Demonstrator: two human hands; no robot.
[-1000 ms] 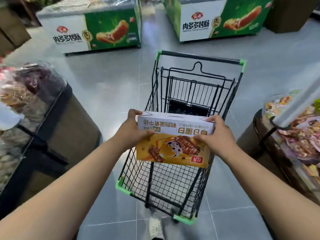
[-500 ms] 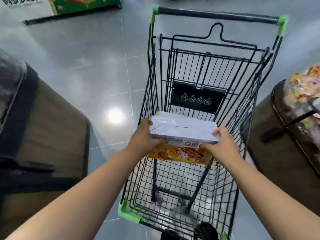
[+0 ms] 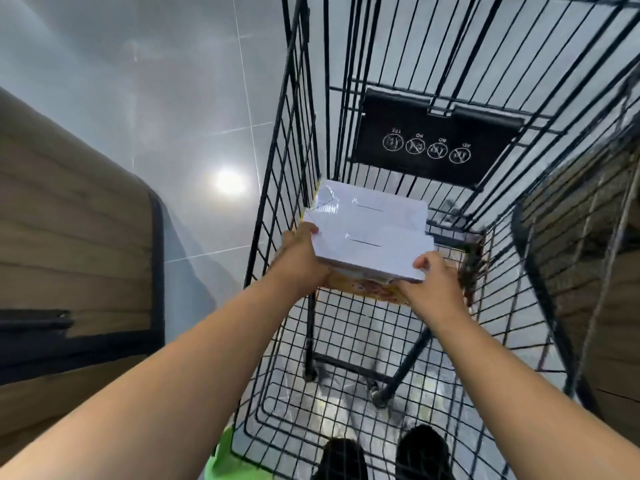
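Fingers [image 3: 423, 263] of our left hand [image 3: 300, 263] and right hand [image 3: 434, 292] grip the two ends of the box [image 3: 370, 233], held level and low inside the cart [image 3: 294, 140], near its far end. We should lower it flat onto the wire floor, snug against the far wall, then release. Blur doubles the white lid, so we cannot tell whether the cart holds one box or two.

Floor [image 3: 166, 98]: large glossy grey tiles, thin pale grout lines. Round bright glare spot [image 3: 228, 182] from a light reflects on it, left of centre, mid-distance. Near left: wood-grain counter [image 3: 69, 220], black edge trim, black band lower down. Right: second wood-panel stand [image 3: 609, 278], dark rim, blurred
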